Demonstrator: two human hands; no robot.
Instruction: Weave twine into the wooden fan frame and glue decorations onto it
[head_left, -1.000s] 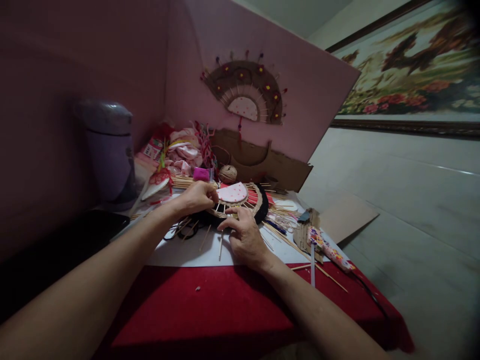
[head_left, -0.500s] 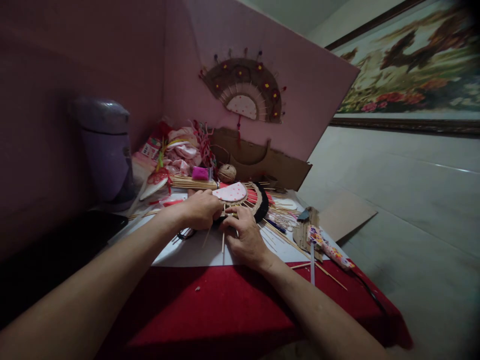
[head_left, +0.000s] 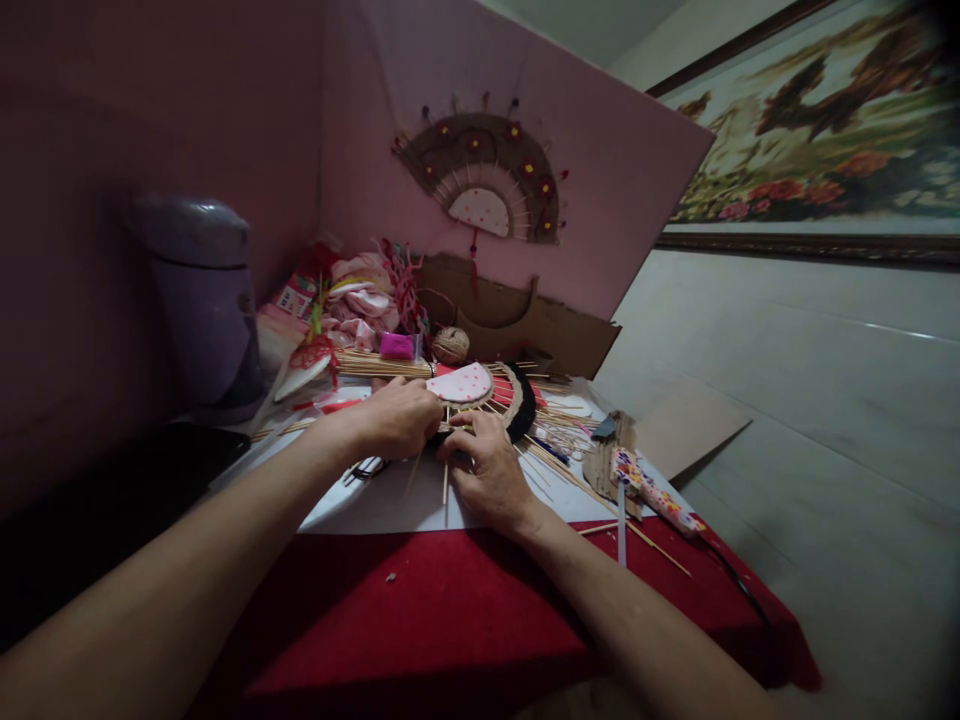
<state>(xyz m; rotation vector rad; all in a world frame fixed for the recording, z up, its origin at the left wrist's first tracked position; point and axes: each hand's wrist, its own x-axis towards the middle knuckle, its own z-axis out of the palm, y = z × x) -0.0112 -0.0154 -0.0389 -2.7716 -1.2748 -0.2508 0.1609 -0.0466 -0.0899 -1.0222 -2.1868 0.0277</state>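
On the white sheet lies a handmade fan with thin wooden sticks, a twine-covered band and a black outer band. Its half-round centre piece is pale pink with red dots. My left hand is closed at the fan's near left side, its fingertips partly hidden. Beside it, my right hand has its fingers bent and pressed on the fan's lower sticks. One thin stick points toward me from under the right fingers.
A ball of twine, a magenta packet and bundled sticks lie behind. To the right is a floral-handled glue gun on corrugated cardboard. A lilac container stands left. A finished fan hangs on the pink board.
The whole view has shifted slightly. Both hands keep almost the same place and grip on the fan.
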